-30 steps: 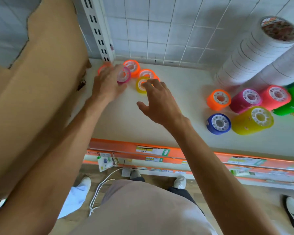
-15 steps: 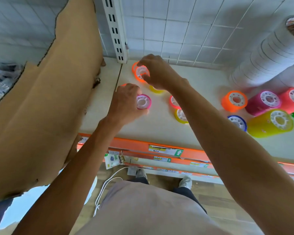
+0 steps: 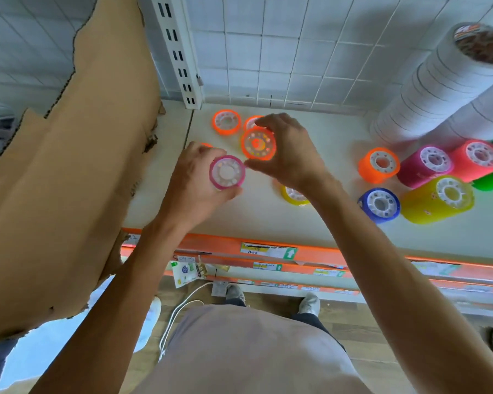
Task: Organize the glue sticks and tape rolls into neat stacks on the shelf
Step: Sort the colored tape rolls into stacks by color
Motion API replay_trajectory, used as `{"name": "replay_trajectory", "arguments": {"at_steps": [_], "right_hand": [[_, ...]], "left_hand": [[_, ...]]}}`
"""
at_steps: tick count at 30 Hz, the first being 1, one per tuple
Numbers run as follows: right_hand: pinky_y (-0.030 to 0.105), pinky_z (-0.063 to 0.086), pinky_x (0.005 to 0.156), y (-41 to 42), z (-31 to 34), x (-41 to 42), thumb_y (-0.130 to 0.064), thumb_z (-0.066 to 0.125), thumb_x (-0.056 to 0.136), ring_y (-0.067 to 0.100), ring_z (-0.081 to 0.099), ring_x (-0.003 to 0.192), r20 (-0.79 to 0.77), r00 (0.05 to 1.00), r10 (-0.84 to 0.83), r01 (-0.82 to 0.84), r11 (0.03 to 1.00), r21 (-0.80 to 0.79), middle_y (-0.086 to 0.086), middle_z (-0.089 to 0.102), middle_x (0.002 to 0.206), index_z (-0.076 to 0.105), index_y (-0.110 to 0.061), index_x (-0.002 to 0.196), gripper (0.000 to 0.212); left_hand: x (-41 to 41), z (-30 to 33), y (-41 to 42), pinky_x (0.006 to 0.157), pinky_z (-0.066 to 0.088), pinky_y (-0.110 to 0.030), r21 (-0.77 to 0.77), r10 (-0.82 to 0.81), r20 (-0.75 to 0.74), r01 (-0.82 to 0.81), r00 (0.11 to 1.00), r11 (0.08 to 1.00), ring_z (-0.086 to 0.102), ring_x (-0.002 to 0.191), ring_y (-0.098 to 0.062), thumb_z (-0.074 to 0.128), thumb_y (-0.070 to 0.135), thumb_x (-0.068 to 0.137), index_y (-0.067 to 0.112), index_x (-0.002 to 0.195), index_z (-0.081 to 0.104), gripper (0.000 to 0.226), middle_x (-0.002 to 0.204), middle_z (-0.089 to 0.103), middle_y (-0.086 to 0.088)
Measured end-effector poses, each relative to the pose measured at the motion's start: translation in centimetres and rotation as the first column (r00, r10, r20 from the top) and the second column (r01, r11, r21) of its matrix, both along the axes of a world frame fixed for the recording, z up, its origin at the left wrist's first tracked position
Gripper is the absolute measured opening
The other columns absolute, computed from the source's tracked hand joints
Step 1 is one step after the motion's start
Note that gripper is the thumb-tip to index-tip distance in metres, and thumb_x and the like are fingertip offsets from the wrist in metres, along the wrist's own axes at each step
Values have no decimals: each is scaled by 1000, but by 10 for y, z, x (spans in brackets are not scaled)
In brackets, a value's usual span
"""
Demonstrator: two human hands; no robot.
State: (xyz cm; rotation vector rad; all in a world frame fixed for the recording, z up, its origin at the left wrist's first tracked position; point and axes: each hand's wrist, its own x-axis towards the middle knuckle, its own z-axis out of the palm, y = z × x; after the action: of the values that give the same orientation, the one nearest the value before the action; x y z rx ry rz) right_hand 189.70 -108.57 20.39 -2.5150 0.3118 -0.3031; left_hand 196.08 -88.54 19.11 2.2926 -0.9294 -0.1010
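Note:
My left hand (image 3: pixel 194 186) grips a pink tape roll (image 3: pixel 227 172) above the white shelf (image 3: pixel 268 220). My right hand (image 3: pixel 291 155) holds an orange tape roll (image 3: pixel 258 143) lifted just beside it. On the shelf behind lie another orange roll (image 3: pixel 226 122) and one more partly hidden by my right fingers. A yellow roll (image 3: pixel 293 194) lies under my right wrist. To the right stand stacks of coloured rolls: orange (image 3: pixel 379 165), blue (image 3: pixel 379 205), yellow (image 3: pixel 439 199), pink (image 3: pixel 427 166) and red (image 3: pixel 478 160).
Tall stacks of white tape (image 3: pixel 439 89) lean at the back right. A torn cardboard sheet (image 3: pixel 69 166) stands along the left side. A slotted metal upright (image 3: pixel 180 52) rises at the back. The shelf's orange front edge (image 3: pixel 310 251) carries price labels.
Both hands came up off the shelf, each with a roll. The right hand picked up an orange roll from the back; the left lifted the pink one towards it.

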Motion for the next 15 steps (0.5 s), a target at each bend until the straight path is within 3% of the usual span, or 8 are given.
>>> {"name": "replay_trajectory", "arguments": {"at_steps": [7,11,15], "right_hand": [[14,36,91,-24,11,-126,-30,90,67,24,60,109,85,967,-239,239,971,10,7,62,120,64,-11,124,65],[29,45,97,-47,19,-179,-33,91,66,27,61,110,123,931,-343,350,936,-40,7,65,121,67,-12,125,67],[26,41,93,-69,23,-207,-44,84,71,24,55,106,124,918,-376,388,917,-90,3,67,116,66,-18,124,62]], "left_hand": [[-43,21,-59,93,48,-34,-91,-202,23,203,979,975,58,105,-24,89,34,65,13,119,66,62,115,58,-7],[-74,29,-97,92,46,-29,-96,-336,33,337,941,936,58,103,-21,92,37,62,12,120,67,68,112,59,-6],[-97,35,-126,88,50,-35,-111,-388,51,392,920,913,59,99,-19,84,47,63,13,120,66,69,110,59,-4]]}}
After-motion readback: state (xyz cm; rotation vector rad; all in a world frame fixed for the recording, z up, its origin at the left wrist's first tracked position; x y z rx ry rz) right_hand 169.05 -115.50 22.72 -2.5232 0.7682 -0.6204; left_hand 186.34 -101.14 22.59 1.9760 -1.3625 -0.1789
